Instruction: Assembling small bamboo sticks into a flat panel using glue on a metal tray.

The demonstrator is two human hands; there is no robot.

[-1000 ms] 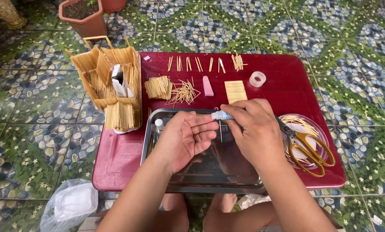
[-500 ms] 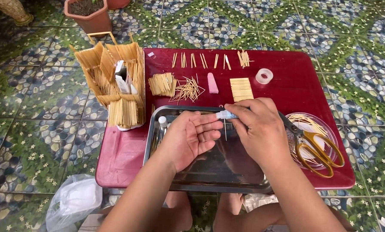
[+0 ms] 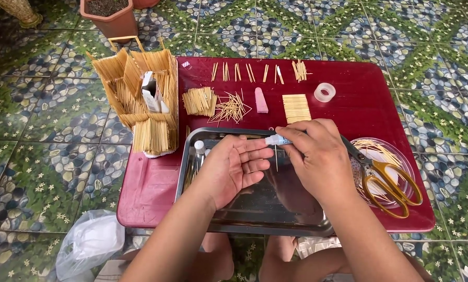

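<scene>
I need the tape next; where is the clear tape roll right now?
In the head view the clear tape roll lies on the red table toward its far right, just right of the flat stick mat and beyond the right hand.

White carton (image 3: 151, 93) among stick bundles

A small glue tube (image 3: 277, 139) with a white tip lies sideways in the right hand (image 3: 317, 159). Its tip points at the open left hand (image 3: 234, 167), above a shiny metal tray (image 3: 255, 222).
</scene>
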